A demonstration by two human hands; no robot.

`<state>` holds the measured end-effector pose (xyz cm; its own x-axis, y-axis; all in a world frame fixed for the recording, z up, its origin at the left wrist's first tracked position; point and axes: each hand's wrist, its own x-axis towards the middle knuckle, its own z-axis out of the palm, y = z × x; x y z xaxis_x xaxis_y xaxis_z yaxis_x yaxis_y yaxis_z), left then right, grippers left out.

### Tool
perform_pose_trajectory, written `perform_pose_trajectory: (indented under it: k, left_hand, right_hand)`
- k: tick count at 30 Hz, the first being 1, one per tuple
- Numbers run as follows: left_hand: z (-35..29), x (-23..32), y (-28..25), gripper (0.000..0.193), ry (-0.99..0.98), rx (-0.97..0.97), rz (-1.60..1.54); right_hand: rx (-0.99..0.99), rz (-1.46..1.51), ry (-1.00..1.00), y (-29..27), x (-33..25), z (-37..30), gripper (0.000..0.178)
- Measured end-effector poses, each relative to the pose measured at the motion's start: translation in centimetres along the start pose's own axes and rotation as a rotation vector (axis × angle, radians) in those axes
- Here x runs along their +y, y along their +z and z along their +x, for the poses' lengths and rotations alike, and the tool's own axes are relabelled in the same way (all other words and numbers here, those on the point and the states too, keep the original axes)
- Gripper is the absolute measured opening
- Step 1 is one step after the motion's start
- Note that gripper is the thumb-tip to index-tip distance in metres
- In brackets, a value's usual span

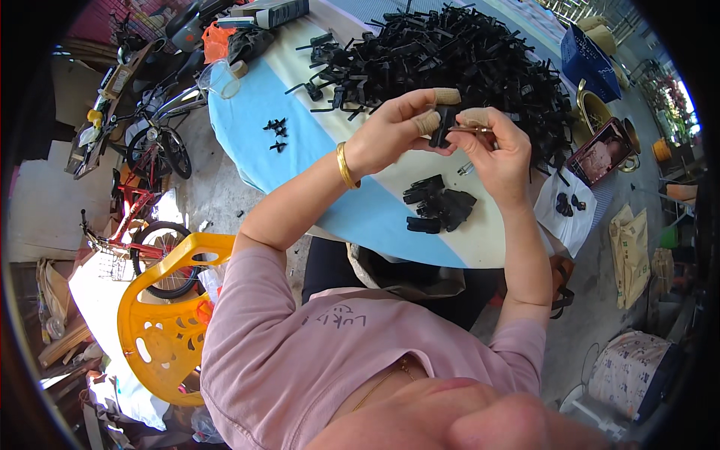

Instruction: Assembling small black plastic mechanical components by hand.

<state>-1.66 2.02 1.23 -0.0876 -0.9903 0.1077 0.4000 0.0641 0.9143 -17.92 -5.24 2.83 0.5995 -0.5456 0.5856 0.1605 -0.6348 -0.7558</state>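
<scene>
Black part (444, 126) was pinched by the inward-turned left hand (394, 131); the right hand (501, 154), near it, pinched a thin tool (474, 130).

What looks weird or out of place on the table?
Nothing clearly looks spilled or broken. A few little black pieces lie on the blue tablecloth stripe, apart from the big heap of black plastic parts, so they look like strays, though someone may have put them there deliberately.

Table (240, 146) under striped cloth, grey concrete floor (196, 187) around it — red bicycle (140, 200) and pale panel (49, 225) left of table, yellow plastic chair (133, 349) lower-left of it — bright daylight (679, 97) beyond it, upper right.
</scene>
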Motion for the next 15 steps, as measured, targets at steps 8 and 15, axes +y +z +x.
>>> perform_pose_trajectory:
  k: [8,15]
  left_hand:
    - [-0.4,-1.1,1.5,0.043,0.257,0.002,0.319]
    - [-0.2,-1.0,0.7,0.035,0.267,0.118,0.338]
  right_hand:
    - [-0.031,0.091,0.3,0.1,1.8,0.0,0.014]
    - [-0.174,0.353,0.475,-0.1,1.5,0.0,0.018]
